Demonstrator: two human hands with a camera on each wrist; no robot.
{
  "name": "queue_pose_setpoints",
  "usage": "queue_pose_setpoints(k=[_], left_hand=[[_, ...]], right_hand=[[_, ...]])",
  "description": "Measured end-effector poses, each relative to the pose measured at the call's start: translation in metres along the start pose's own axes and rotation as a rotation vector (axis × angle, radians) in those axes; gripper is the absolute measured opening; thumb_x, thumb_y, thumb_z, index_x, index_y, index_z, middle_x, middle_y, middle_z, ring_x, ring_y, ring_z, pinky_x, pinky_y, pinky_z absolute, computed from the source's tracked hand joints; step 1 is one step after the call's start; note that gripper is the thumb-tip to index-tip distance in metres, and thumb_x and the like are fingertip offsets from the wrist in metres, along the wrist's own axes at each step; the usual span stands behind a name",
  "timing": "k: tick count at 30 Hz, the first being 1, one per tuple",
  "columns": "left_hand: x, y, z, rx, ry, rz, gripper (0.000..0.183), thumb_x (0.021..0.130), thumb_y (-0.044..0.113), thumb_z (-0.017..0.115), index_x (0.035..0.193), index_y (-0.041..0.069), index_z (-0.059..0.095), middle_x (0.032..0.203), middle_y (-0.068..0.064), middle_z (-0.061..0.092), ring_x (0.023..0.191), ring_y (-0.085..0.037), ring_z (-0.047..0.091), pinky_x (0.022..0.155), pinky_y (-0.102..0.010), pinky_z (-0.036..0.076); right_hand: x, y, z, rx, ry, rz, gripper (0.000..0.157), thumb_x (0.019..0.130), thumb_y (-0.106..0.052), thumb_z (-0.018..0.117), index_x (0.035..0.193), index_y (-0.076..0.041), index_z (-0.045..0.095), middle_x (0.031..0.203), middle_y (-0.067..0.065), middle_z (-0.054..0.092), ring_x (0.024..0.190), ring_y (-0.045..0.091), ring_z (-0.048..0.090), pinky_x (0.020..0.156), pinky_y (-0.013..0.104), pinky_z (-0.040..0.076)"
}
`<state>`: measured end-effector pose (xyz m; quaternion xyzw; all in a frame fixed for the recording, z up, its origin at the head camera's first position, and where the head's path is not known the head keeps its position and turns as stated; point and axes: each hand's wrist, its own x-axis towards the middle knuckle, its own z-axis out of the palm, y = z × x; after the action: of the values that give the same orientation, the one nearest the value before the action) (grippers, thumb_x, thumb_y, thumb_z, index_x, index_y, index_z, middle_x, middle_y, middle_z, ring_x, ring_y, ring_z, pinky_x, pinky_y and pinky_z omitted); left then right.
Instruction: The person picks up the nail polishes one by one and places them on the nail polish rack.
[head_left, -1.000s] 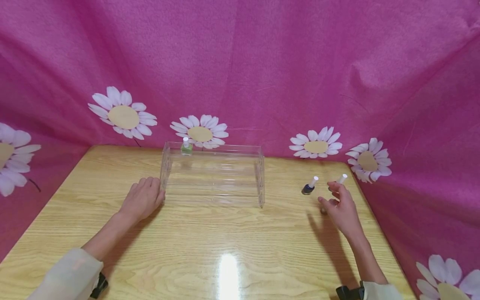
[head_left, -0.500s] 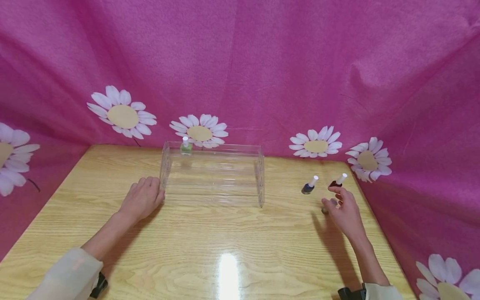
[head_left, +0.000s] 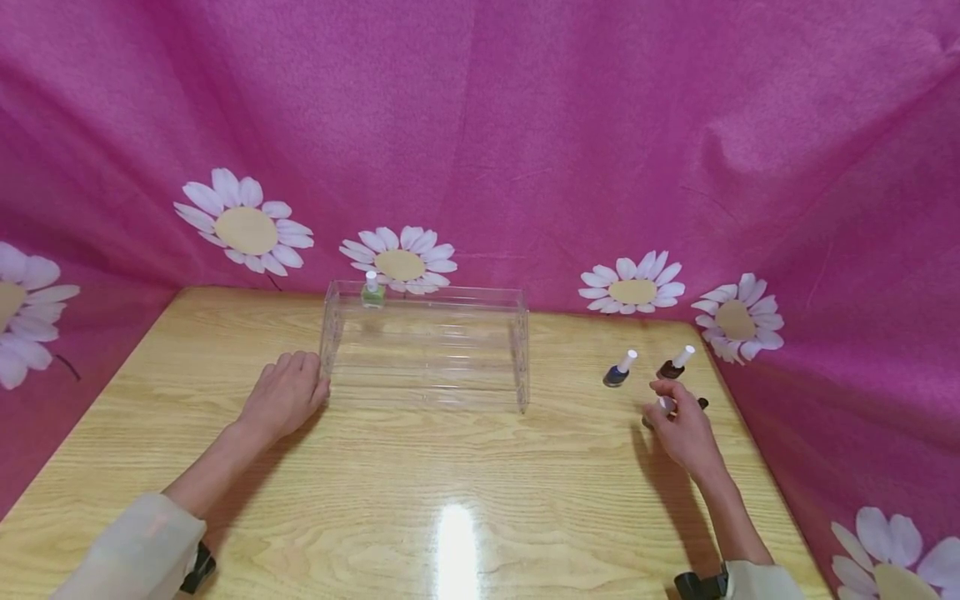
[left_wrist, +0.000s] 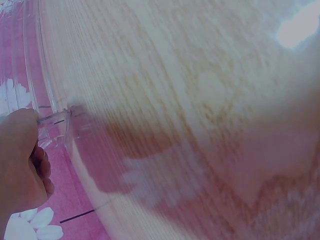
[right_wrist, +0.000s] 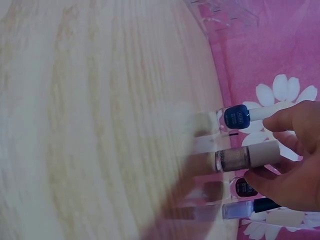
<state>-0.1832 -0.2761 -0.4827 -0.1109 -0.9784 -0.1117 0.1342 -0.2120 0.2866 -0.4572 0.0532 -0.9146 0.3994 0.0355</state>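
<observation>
My left hand (head_left: 285, 396) grips the left side of a clear acrylic display rack (head_left: 427, 350); its curled fingers show in the left wrist view. A green nail polish bottle (head_left: 372, 293) stands on the rack's top tier. At the right, my right hand (head_left: 686, 429) has thumb and fingers spread around the pale cap of a shimmery taupe nail polish bottle (right_wrist: 234, 159), with gaps visible beside the cap. A blue nail polish bottle (head_left: 617, 375) stands left of and behind that hand. A dark red one (head_left: 671, 368) stands just behind it.
A pale lilac nail polish bottle (right_wrist: 237, 210) with a black cap stands beside the taupe one, mostly hidden by the hand in the head view. The wooden table (head_left: 450, 467) is bounded by a pink flowered cloth (head_left: 525, 167) at the back and sides.
My right hand has moved slightly back toward me and down around the taupe bottle's cap, uncovering the dark red bottle. The left hand and the rack have stayed put.
</observation>
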Motion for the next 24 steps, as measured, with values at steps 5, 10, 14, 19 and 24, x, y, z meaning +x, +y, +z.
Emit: queue_pose_setpoints(k=[5, 10, 14, 19, 24], left_hand=[[0.001, 0.001, 0.000, 0.000, -0.007, -0.002, 0.020, 0.096, 0.018, 0.055, 0.087, 0.001, 0.049, 0.076, -0.010, 0.048, 0.074, -0.033, 0.049, 0.061, -0.044, 0.037], [0.001, 0.001, 0.000, 0.006, 0.004, 0.010, 0.021, 0.095, 0.017, 0.055, 0.086, 0.000, 0.048, 0.076, -0.011, 0.048, 0.073, -0.034, 0.049, 0.060, -0.044, 0.038], [0.001, 0.001, 0.000, 0.006, 0.009, 0.012, 0.021, 0.095, 0.017, 0.056, 0.086, 0.000, 0.048, 0.076, -0.012, 0.049, 0.073, -0.034, 0.049, 0.060, -0.044, 0.038], [0.000, 0.001, 0.000, 0.002, 0.003, 0.006, 0.020, 0.095, 0.017, 0.056, 0.087, 0.000, 0.049, 0.077, -0.012, 0.050, 0.073, -0.034, 0.049, 0.060, -0.044, 0.038], [0.000, 0.001, -0.001, 0.001, -0.008, -0.002, 0.019, 0.096, 0.016, 0.056, 0.089, 0.000, 0.049, 0.078, -0.012, 0.050, 0.075, -0.035, 0.050, 0.061, -0.045, 0.039]], right_hand=[[-0.001, 0.009, 0.004, -0.039, 0.002, -0.021, 0.037, 0.098, 0.000, 0.055, 0.133, 0.006, 0.045, 0.124, 0.031, 0.057, 0.109, 0.043, 0.060, 0.083, 0.034, 0.049], [-0.002, 0.017, 0.006, -0.011, -0.016, -0.005, 0.037, 0.096, 0.003, 0.055, 0.130, 0.006, 0.043, 0.117, 0.031, 0.061, 0.102, 0.039, 0.063, 0.068, 0.020, 0.046], [-0.002, 0.023, 0.007, -0.025, -0.042, 0.031, 0.038, 0.094, 0.001, 0.060, 0.128, 0.007, 0.042, 0.116, 0.029, 0.062, 0.095, 0.027, 0.061, 0.068, 0.023, 0.045], [-0.002, 0.029, 0.007, -0.032, -0.058, 0.048, 0.036, 0.093, 0.000, 0.065, 0.121, 0.006, 0.044, 0.115, 0.027, 0.064, 0.096, 0.017, 0.062, 0.072, 0.020, 0.044], [0.001, 0.030, 0.009, -0.001, -0.049, 0.050, 0.035, 0.093, -0.002, 0.067, 0.116, 0.004, 0.042, 0.115, 0.026, 0.067, 0.091, 0.000, 0.062, 0.074, 0.015, 0.041]])
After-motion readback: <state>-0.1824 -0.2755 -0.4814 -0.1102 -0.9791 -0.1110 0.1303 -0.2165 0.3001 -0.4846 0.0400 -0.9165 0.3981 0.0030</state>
